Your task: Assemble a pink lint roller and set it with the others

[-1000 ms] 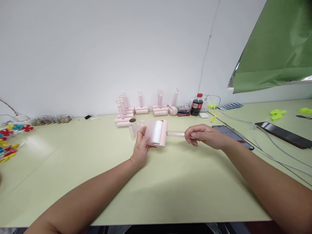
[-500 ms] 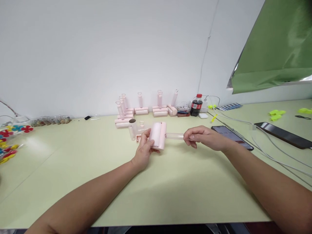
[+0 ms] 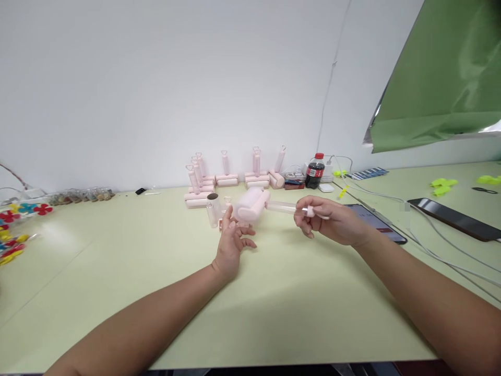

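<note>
Just fwd of the dark-capped clear tube (image 3: 212, 208), pink lint roller w/ clear plastic handle (image 3: 253, 204) is held off the pale green table (image 3: 274, 292), right hand (image 3: 331, 222) pinching the handle, probably to free the head, left hand (image 3: 231, 241) open, empty beneath.

Clutter along the pale green worktop (image 3: 274, 303)
Cola bottle (image 3: 315, 171) by the wall; phone (image 3: 456, 220) and cables (image 3: 430, 243) at right.

The green sheet (image 3: 442, 73) is cut off at the top right edge, and the toys (image 3: 15, 230) at the left edge.
</note>
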Tool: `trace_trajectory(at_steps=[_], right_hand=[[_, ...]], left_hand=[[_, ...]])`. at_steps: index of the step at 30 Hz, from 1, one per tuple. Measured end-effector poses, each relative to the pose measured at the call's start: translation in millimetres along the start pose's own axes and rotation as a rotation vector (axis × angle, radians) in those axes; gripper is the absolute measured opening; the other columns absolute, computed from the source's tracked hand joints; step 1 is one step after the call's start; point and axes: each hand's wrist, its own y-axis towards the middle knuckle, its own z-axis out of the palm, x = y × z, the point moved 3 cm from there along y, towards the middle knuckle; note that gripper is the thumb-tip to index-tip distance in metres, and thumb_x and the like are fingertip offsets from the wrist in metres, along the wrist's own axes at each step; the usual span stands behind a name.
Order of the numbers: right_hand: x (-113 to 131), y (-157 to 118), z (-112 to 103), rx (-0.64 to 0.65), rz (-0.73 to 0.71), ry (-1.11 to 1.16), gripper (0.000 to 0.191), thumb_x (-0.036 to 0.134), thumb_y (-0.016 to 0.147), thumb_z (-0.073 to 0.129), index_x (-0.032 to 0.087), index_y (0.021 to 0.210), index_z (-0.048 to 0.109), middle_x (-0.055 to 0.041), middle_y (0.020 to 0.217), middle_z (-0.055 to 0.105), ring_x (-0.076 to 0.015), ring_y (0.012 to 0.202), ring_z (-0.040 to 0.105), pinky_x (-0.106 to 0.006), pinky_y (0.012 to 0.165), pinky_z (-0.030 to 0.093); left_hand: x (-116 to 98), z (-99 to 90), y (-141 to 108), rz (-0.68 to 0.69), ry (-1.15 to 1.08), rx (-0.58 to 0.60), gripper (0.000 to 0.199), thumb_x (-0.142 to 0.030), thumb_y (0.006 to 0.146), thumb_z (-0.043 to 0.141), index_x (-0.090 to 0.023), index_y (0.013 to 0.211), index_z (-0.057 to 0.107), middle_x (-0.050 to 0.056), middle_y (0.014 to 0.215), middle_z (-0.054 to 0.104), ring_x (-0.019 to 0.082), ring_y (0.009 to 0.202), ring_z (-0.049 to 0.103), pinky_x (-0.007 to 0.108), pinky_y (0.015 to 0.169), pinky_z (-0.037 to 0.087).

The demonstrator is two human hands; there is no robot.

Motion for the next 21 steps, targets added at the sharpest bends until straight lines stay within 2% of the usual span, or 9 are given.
trace_trajectory(at_steps=[3, 5, 8, 11, 14, 18, 21], right_hand=[[5.5, 4.8, 5.2, -0.069, -0.046, 0.062, 0.028, 0.040, 0.078, 0.056, 0.024, 0.101, 0.055, -0.0062, 0.082, 0.064, -0.0181, 0.062, 0.054, -0.032, 0.054, 0.044], [7.3, 12.2, 8.4, -0.103, -0.064, 0.071, 0.028, 0.040, 0.079, 0.054, 0.025, 0.103, 0.054, -0.0061, 0.083, 0.063, -0.0182, 0.064, 0.055, -0.032, 0.055, 0.045], [10.7, 28.2, 10.0, -0.151, -0.092, 0.059, 0.027, 0.042, 0.082, 0.055, 0.025, 0.104, 0.053, -0.0053, 0.085, 0.062, -0.0177, 0.067, 0.055, -0.031, 0.056, 0.046], [20.1, 48.8, 8.2, -0.205, -0.134, 0.003, 0.031, 0.047, 0.081, 0.058, 0.026, 0.103, 0.054, -0.0042, 0.085, 0.061, -0.0175, 0.070, 0.055, -0.029, 0.056, 0.047], [34.9, 74.4, 8.7, -0.277, -0.159, -0.095, 0.031, 0.043, 0.076, 0.067, 0.026, 0.099, 0.055, -0.0014, 0.079, 0.057, -0.0162, 0.069, 0.054, -0.028, 0.053, 0.046], [48.7, 117.0, 18.2, -0.388, -0.091, -0.318, 0.030, 0.030, 0.073, 0.074, 0.025, 0.096, 0.055, 0.0014, 0.072, 0.052, -0.0124, 0.060, 0.051, -0.025, 0.051, 0.044], [46.2, 153.1, 29.8, -0.357, -0.006, -0.322, 0.028, 0.024, 0.077, 0.070, 0.025, 0.097, 0.050, 0.0018, 0.071, 0.053, -0.0106, 0.056, 0.050, -0.026, 0.051, 0.046]], left_hand=[[8.0, 3.6, -6.7, -0.041, 0.100, 0.034, 0.058, -0.055, 0.081, 0.057, -0.026, 0.128, 0.041, 0.004, 0.103, 0.051, 0.010, 0.062, 0.054, 0.021, 0.040, 0.042], [14.6, 8.1, -12.6, -0.100, 0.199, 0.163, 0.054, -0.049, 0.080, 0.060, -0.026, 0.125, 0.042, 0.003, 0.102, 0.050, 0.008, 0.059, 0.052, 0.018, 0.038, 0.038], [22.0, 15.8, -21.7, -0.161, 0.358, 0.430, 0.048, -0.042, 0.080, 0.063, -0.023, 0.121, 0.049, 0.003, 0.099, 0.054, 0.007, 0.058, 0.048, 0.019, 0.046, 0.038], [26.1, 19.6, -26.3, -0.191, 0.487, 0.573, 0.038, -0.039, 0.082, 0.064, -0.019, 0.114, 0.057, 0.002, 0.087, 0.058, 0.007, 0.059, 0.045, 0.022, 0.056, 0.039], [28.2, 20.8, -25.7, -0.233, 0.539, 0.569, 0.033, -0.039, 0.083, 0.062, -0.018, 0.107, 0.062, 0.001, 0.079, 0.056, 0.009, 0.062, 0.046, 0.023, 0.058, 0.039], [28.8, 23.3, -24.6, -0.290, 0.548, 0.528, 0.029, -0.037, 0.081, 0.062, -0.017, 0.103, 0.064, 0.000, 0.077, 0.055, 0.010, 0.063, 0.047, 0.023, 0.058, 0.040], [28.0, 25.7, -25.8, -0.305, 0.574, 0.537, 0.029, -0.036, 0.080, 0.063, -0.017, 0.101, 0.065, 0.000, 0.075, 0.055, 0.009, 0.061, 0.046, 0.023, 0.057, 0.040]])
